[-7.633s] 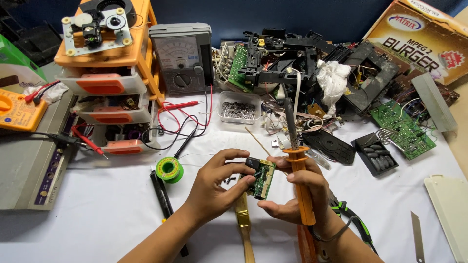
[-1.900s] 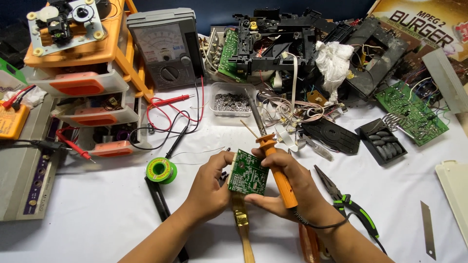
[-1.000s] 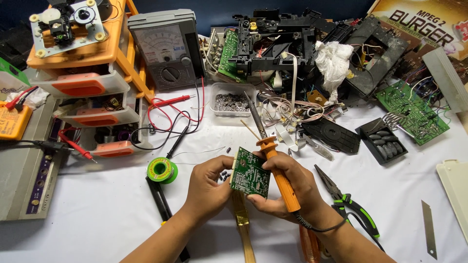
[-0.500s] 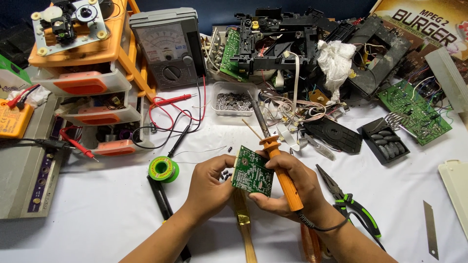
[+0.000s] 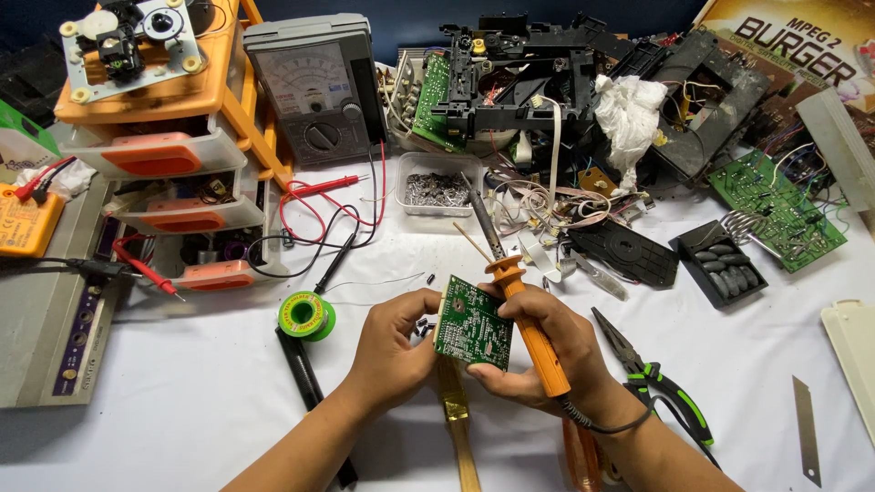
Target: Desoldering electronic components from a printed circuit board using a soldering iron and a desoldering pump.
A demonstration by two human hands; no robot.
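A small green circuit board (image 5: 474, 328) is held upright between both hands, solder side toward me, above the white table. My left hand (image 5: 392, 351) grips its left edge. My right hand (image 5: 538, 351) supports the board's right and lower edge with thumb and fingers while an orange-handled soldering iron (image 5: 529, 323) lies in the same hand, its metal tip (image 5: 480, 210) pointing away toward the back. The iron's cord runs off past my right wrist.
A green solder spool (image 5: 306, 315) lies left of my hands, a brush (image 5: 456, 428) below them, green-handled pliers (image 5: 661, 383) to the right. Behind: a small tray of metal bits (image 5: 436, 187), an analogue multimeter (image 5: 314, 87) with red and black leads, orange drawers (image 5: 164, 146), dismantled electronics, another green board (image 5: 775, 205).
Since the oldest frame the board has been turned from edge-on to face me. Over the last second the hands, board and iron have barely shifted.
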